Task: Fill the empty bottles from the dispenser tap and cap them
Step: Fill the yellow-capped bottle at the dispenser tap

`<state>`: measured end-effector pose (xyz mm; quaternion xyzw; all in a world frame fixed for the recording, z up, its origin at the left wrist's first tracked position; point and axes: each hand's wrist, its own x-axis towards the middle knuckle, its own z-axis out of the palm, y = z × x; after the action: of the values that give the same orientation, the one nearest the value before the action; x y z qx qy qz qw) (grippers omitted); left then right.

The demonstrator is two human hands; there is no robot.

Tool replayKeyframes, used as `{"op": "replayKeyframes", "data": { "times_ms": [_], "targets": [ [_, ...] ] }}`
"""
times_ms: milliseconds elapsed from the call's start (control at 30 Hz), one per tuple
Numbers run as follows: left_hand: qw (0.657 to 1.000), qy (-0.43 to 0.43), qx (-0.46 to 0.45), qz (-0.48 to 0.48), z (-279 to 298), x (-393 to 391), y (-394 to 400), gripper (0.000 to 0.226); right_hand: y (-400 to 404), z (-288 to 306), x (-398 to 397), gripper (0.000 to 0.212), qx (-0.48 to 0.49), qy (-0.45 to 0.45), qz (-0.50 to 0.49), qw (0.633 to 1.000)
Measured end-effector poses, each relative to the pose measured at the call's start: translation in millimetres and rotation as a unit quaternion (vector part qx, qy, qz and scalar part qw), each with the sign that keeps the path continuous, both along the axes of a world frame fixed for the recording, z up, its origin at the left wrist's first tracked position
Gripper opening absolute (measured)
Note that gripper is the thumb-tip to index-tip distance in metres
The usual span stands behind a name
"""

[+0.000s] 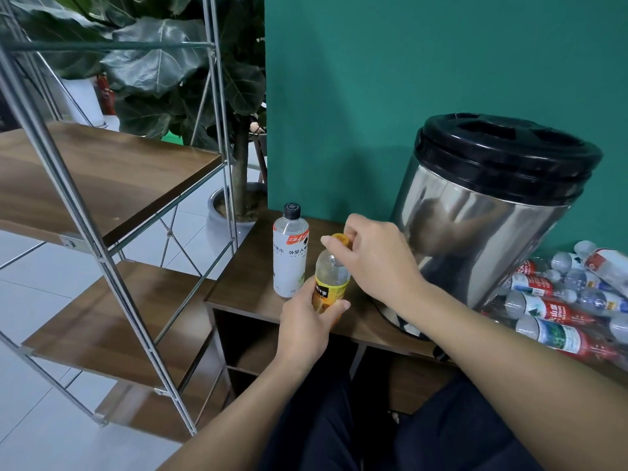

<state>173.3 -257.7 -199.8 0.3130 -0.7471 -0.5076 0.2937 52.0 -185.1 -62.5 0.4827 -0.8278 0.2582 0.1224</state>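
A small clear bottle with a yellow label (332,278) stands upright above the front of the brown cabinet top (244,287). My left hand (306,329) grips its lower body. My right hand (377,256) pinches the yellow cap (341,240) sitting on the bottle's neck. Just left of it stands a taller bottle with a white label (290,256) and a black cap. The steel dispenser (475,226) with a black lid rises to the right; its tap is hidden behind my right arm.
Several clear bottles with red labels (560,311) lie piled at the right of the dispenser. A metal-framed shelf unit (112,185) with wooden boards stands at the left. A potted plant (238,198) sits behind the cabinet's corner, against a green wall.
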Motion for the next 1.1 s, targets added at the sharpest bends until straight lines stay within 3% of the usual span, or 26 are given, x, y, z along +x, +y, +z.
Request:
{"op": "replayKeyframes", "data": {
  "times_ms": [200,333,433,533,667,967,1100],
  "targets": [
    [0.999,-0.005,-0.039,-0.036,-9,21,-10,0.038,8,-44,9,0.056,-0.012,-0.149,-0.022,0.989],
    [0.993,0.043,-0.087,0.073,-10,43,-35,0.022,7,-76,14,0.062,-0.025,-0.228,-0.048,0.972],
    [0.990,0.056,-0.052,0.120,-2,42,-60,0.044,-4,-91,15,0.052,-0.027,-0.242,-0.065,0.968],
    [0.996,0.026,-0.040,0.076,1,30,-80,0.068,-21,-103,10,0.041,-0.027,-0.258,-0.069,0.963],
    [0.997,0.007,-0.050,0.052,-1,11,-98,0.062,-47,-117,-2,0.033,-0.052,-0.251,-0.070,0.964],
    [0.996,0.012,-0.011,0.093,-14,-54,-180,0.073,-137,-119,-44,0.033,-0.067,-0.248,-0.093,0.962],
    [0.994,0.033,-0.012,0.102,-10,-82,-214,0.061,-180,-111,-64,0.038,-0.059,-0.262,-0.128,0.955]
  ]
}}
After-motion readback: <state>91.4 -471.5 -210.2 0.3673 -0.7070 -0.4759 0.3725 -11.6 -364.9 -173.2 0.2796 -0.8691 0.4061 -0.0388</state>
